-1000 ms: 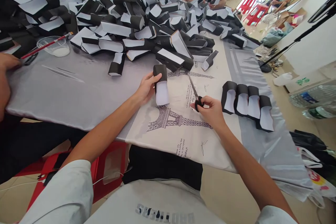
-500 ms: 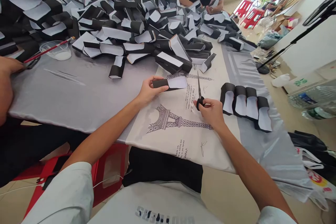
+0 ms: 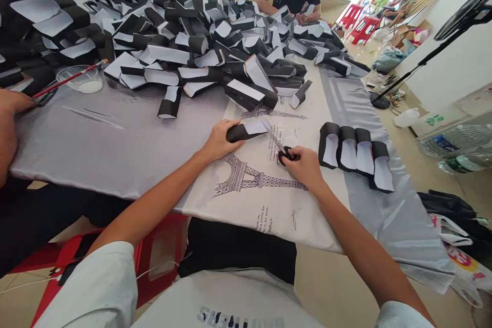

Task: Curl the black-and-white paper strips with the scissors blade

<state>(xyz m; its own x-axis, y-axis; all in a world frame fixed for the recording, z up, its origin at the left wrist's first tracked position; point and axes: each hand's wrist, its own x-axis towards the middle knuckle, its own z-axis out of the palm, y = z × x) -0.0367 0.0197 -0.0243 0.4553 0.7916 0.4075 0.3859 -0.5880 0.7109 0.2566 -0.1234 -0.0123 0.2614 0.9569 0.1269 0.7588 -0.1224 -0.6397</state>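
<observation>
Hiding one end of a black-and-white paper strip [image 3: 246, 132], the left hand [image 3: 221, 141] pinches it firmly above a printed tablecloth [image 3: 307, 220], forearm reaching forward. Just right of that grip, the right hand [image 3: 303, 166] closes around black-handled scissors [image 3: 274, 138], fingers covering the handles, blades beside the strip. The tablecloth's small script is unreadable.

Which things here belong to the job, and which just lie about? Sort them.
In use: left hand, black-and-white paper strip, right hand, black-handled steel scissors.

Lying about: row of four black-and-white folded strips, heap of black-and-white strips, clear plastic cup.
</observation>
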